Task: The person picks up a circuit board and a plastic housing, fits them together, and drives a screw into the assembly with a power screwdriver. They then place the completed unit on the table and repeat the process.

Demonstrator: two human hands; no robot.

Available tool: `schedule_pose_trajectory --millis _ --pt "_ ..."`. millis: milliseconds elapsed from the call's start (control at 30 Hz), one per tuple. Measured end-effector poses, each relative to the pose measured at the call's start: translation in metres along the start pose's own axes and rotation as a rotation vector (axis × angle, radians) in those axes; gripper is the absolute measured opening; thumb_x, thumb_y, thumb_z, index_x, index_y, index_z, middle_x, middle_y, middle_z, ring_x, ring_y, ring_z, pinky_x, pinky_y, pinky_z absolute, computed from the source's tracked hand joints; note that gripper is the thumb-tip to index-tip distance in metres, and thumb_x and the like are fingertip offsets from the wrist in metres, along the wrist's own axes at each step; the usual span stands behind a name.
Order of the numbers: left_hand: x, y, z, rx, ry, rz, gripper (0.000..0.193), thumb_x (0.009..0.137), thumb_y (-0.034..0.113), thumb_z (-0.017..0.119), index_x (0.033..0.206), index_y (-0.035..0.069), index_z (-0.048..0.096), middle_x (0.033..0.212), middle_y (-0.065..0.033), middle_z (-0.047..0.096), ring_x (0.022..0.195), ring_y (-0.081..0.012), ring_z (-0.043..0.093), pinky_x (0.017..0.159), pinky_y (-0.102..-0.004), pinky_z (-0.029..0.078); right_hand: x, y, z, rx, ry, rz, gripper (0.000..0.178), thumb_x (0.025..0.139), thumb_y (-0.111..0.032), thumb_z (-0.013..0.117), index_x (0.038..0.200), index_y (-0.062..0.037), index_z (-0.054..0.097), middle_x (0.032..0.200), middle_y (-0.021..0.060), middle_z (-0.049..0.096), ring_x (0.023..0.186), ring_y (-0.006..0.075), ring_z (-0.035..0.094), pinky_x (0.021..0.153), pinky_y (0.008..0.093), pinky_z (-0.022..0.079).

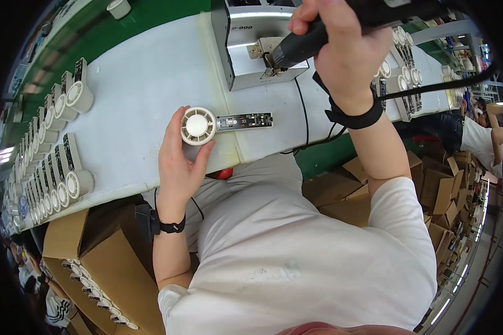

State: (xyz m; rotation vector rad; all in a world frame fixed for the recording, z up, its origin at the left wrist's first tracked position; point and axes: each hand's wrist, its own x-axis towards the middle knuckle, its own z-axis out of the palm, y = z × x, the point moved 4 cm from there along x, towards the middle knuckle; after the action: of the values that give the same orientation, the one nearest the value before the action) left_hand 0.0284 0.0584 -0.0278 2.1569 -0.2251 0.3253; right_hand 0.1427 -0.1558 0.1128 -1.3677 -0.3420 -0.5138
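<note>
On the white tabletop, a round white plastic housing [198,126] with radial slots joins a narrow strip carrying a populated circuit board [246,121]. My left hand [179,167] grips this housing, thumb and fingers pressed against opposite sides of its rim. A black electric screwdriver [304,46] is wrapped in the fingers of my right hand [349,61]. Its nose points down-left at the small bracket [262,50] on a silver metal box [237,70], which looks like a screw feeder. The screwdriver's tip is partly hidden at that bracket.
Rows of similar housings with boards [67,109] stand along the table's left side, and more [402,78] at the right. Black cables cross the table's front edge. Below are open cardboard boxes [117,273], one holding such units. Other people sit at both sides.
</note>
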Motion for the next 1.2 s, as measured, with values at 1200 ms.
schedule_pose_trajectory --millis 1200 --pt "-0.001 -0.003 -0.002 -0.072 0.040 0.032 0.069 0.079 0.008 0.078 0.139 0.001 0.043 0.128 -0.0207 0.058 0.113 -0.0388 0.060 0.093 -0.0413 0.051 -0.063 0.013 0.044 0.280 -0.516 0.180 0.043 0.094 -0.025 0.062 0.127 -0.0036 0.044 0.078 0.0102 0.058 0.064 0.0195 0.056 0.067 0.0404 0.051"
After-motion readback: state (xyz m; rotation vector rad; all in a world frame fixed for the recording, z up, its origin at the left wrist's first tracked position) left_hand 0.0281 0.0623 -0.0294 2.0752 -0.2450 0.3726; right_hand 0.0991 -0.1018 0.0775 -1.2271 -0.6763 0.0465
